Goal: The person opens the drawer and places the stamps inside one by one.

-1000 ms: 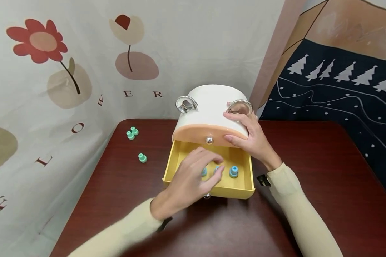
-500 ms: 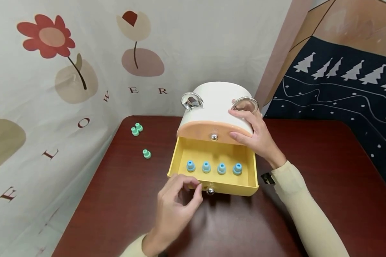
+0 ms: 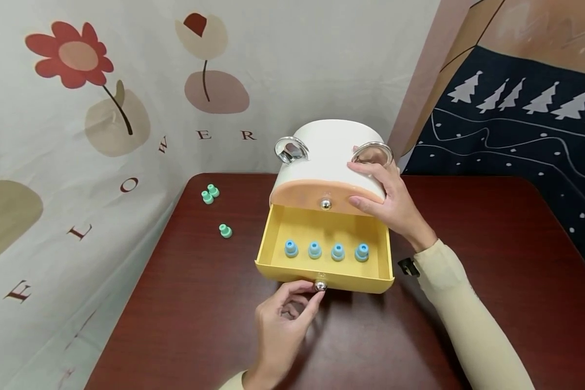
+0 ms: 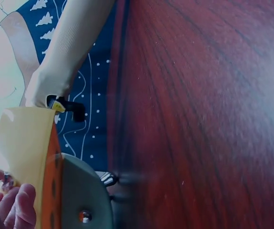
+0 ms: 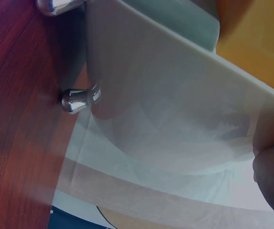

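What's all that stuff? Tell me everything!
Chest: one, white, centre
Table: one, brown, underneath
Drawer: one, yellow, pulled open
Upper front: one, orange, above drawer
Lower front: one, greenish, below drawer
Knobs: three, silver, drawer fronts
Ornaments: two, silver, atop chest
Feet: at least two, silver, underneath
Drawer pegs: four, blue, inside
Table pegs: three, green, left
Flower cloth: one, whitish, behind
Tree cloth: one, navy, right
Gadget: one, black, right wrist
Sleeves: two, cream, arms
Left hand: one, gripping drawer knob
Right hand: one, holding chest

Head view: high, facing forward-down. Wrist views: close, tipped sideways, sharing cabinet (image 3: 329, 146), table (image 3: 473, 233).
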Available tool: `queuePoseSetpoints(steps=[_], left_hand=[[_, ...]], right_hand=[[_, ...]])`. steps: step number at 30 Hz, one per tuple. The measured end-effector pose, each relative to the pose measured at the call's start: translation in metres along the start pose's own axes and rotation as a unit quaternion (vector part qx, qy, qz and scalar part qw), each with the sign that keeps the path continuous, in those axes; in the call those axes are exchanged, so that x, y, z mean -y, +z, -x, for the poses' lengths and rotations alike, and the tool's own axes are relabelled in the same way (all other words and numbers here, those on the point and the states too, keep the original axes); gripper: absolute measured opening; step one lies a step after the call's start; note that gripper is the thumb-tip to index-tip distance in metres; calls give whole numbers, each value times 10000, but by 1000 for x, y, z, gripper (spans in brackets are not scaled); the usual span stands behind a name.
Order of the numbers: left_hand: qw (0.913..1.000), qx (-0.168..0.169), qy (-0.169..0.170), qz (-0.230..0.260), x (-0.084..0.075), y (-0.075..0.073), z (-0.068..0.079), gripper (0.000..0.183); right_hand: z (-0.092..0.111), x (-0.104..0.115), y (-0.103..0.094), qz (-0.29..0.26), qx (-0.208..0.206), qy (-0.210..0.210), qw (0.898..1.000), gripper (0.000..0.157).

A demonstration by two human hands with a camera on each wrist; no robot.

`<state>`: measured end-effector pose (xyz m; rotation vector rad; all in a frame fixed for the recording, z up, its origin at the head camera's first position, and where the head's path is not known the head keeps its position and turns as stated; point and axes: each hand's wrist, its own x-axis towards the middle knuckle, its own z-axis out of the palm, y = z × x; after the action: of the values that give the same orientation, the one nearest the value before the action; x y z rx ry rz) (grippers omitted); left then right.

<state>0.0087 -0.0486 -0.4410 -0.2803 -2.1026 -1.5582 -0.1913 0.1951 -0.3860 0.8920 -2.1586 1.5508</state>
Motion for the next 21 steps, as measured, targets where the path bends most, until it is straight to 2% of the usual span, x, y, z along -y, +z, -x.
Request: queuePoseSetpoints(steps=[4,7,10,14,21], left_hand=[[9990,-165,269,325,3,6,2,27],[9973,-244,550,416,6,9,3,29],[9963,-258,692,443,8,10,2,30],[9958,-242,712,512,12,11,-3,30],[9961,-143,682,537,18,16,-22,25]], right_hand=[[-3,5,2,-9,16,-45,10000,63],[-4,4,2,43,64,-71,9999,63],[-5,2,1,77,103,-82,9999,65],[-5,1,-1,106,152,-46,9998,66],[3,6,-4,169,241,229,9993,64]])
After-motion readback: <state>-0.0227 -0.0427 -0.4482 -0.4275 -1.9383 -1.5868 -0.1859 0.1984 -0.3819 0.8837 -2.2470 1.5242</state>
